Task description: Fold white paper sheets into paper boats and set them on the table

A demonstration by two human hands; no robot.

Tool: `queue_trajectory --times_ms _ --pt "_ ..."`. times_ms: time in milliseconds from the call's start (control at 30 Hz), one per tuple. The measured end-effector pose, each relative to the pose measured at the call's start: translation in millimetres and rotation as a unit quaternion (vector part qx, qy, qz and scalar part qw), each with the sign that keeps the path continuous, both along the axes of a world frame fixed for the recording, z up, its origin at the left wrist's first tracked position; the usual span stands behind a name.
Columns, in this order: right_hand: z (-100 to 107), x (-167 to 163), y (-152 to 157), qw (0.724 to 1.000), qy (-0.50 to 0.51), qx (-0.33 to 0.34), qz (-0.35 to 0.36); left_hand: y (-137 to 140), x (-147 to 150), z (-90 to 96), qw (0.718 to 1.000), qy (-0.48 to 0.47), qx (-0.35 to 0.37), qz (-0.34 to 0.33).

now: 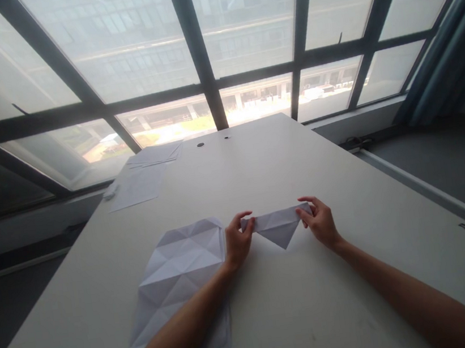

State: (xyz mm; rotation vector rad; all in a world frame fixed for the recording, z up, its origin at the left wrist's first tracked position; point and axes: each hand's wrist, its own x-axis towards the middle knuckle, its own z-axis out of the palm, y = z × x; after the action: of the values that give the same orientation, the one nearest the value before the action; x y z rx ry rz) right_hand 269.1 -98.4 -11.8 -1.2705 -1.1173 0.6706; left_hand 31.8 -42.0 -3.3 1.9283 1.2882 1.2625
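So we had a piece of folded white paper (280, 229) up in front of us, over the near half of a big white table (300, 170), pretty much between our two hands. Our left hand (237, 244) had its left end pinched between thumb and fingers, and our right hand (321, 225) had the right end nipped the same way, so both grips were closed down on it. The paper made a straight band along the top with a triangle hanging below, its tip pointing back toward us. We couldn't really tell if that tip was touching the tabletop. Just left of our left hand lay some creased sheets (172, 270), covered in crisscross fold lines, and our left forearm ran across part of them. Farther off, by the table's left edge, we had some flat white sheets (138, 187) overlapping each other, with a little white object (110, 192) beside them, too blurry to make out. Past the table were dark-framed windows (199, 53), plus a bluish curtain (436, 67) over on the right.
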Motion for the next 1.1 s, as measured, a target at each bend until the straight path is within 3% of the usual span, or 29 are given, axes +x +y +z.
queue_trajectory --times_ms 133,300,467,600,733,800,933,1100 --pt "-9.1 5.0 6.2 0.995 -0.083 -0.041 -0.030 5.3 -0.7 -6.9 0.983 0.176 0.010 -0.049" --pt "-10.6 0.8 5.4 0.957 -0.267 -0.096 -0.059 -2.3 4.1 -3.0 0.927 0.346 0.094 -0.109" --pt "-11.0 -6.9 1.9 0.915 -0.372 -0.142 -0.064 -14.0 7.3 0.3 0.868 0.431 0.099 -0.225" --pt "-11.0 -7.8 0.9 0.899 -0.419 -0.094 -0.081 -14.6 5.1 -0.8 0.847 0.464 0.103 -0.237" --pt "-4.0 -9.6 -2.0 0.866 -0.482 -0.061 -0.122 -17.0 4.7 0.1 0.837 0.477 0.137 -0.232" --pt "-0.2 -14.2 -4.9 0.861 -0.498 -0.047 -0.094 -18.9 5.0 -1.2 0.834 0.479 0.153 -0.225" --pt "-0.6 -28.3 -10.6 0.861 -0.505 -0.009 0.064 -18.5 4.5 -7.6 0.832 0.476 0.141 -0.248" --pt "-10.9 -35.6 -11.2 0.824 -0.537 -0.010 0.181 -14.4 3.7 -9.6 0.845 0.457 0.109 -0.254"
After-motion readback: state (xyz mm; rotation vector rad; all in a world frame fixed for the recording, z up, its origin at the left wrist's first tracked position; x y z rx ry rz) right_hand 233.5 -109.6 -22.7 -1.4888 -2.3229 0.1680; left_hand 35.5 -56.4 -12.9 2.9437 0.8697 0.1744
